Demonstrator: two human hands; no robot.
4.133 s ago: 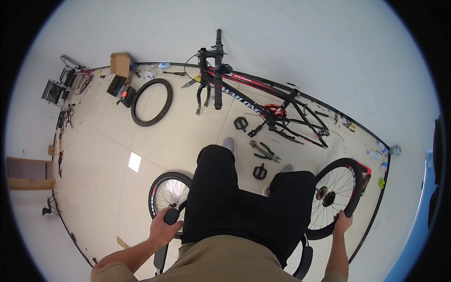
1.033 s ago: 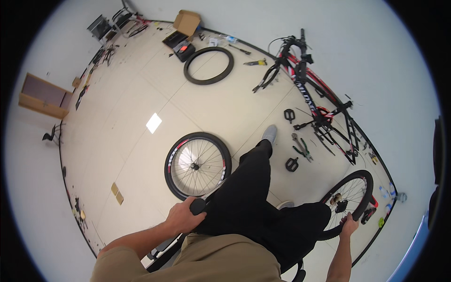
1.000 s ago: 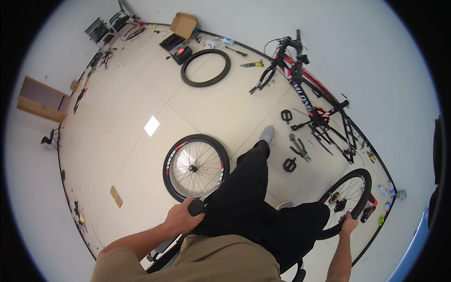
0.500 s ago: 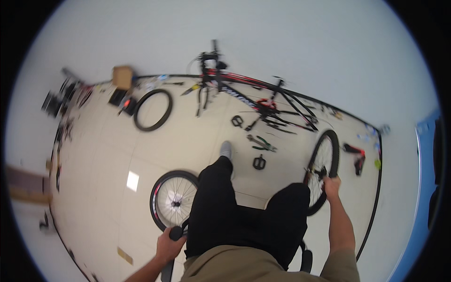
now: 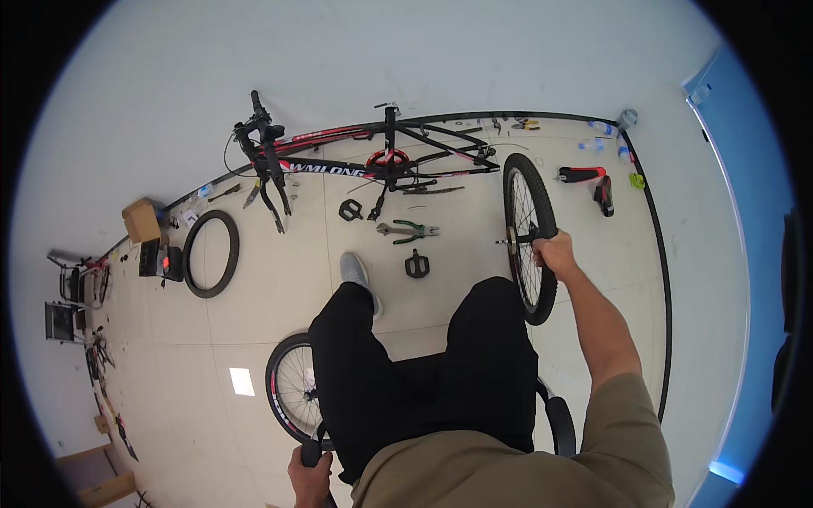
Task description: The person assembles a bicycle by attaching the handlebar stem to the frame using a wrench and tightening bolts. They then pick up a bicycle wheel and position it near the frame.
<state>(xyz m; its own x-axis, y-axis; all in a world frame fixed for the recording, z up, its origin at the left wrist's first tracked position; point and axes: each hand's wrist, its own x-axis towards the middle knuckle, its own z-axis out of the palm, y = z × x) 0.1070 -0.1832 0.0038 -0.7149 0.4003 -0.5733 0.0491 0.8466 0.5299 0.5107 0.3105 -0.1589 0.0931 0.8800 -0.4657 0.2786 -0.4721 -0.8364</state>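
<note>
My right hand [image 5: 555,256] is closed at the middle of an upright bicycle wheel [image 5: 544,199], by its hub, to the right of my knee. The knobbly black tyre is on this wheel, and an axle end sticks out to its left. My left hand [image 5: 311,481] is closed around the front end of a black chair armrest [image 5: 311,455], low beside my left thigh. A second bicycle wheel [image 5: 288,385] stands just in front of it, partly hidden by my leg. Ahead, a black and red bicycle frame [image 5: 330,168] with handlebar and fork leans near the wall.
On the floor before me lie two pedals [image 5: 417,264], green-handled pliers [image 5: 411,231] and an adjustable wrench [image 5: 391,229]. A loose tyre [image 5: 211,254] and an open cardboard box [image 5: 144,220] are at the left. A red and black saddle part [image 5: 584,175] lies right of the wheel.
My view has swung to the right, so the frame and floor items sit further left and turned. The right wheel appears higher in view with my right hand still on it.
</note>
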